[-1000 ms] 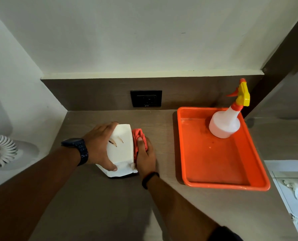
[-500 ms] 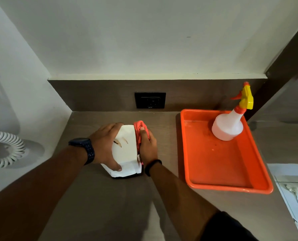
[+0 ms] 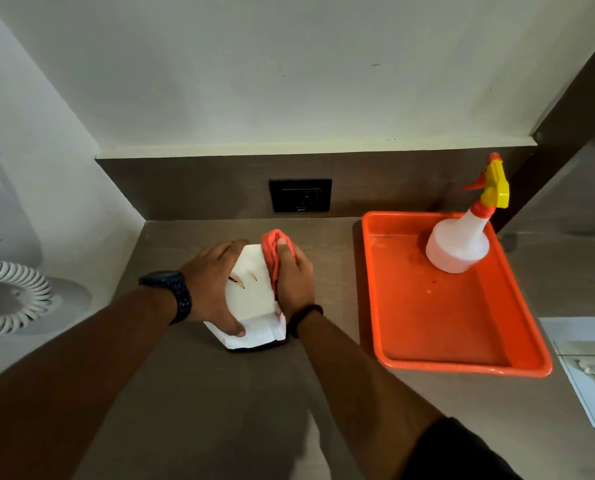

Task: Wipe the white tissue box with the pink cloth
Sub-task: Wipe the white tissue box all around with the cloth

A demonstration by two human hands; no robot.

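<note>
The white tissue box (image 3: 254, 296) lies on the brown counter, with two small dark marks on its top. My left hand (image 3: 213, 285) grips its left side, thumb at the near corner, fingers over the far edge. My right hand (image 3: 294, 278) presses the bunched pink cloth (image 3: 272, 251) against the box's right side, near the far end. Part of the cloth is hidden under my fingers.
An orange tray (image 3: 462, 365) sits on the counter to the right, holding a white spray bottle (image 3: 459, 244) with a yellow and orange trigger at its far end. A black wall socket (image 3: 300, 195) is on the back panel. A white coiled cord (image 3: 8, 296) lies at the left.
My right hand has slid the pink cloth along the box's right side, away from me toward the far end. My left hand keeps its hold on the box.
</note>
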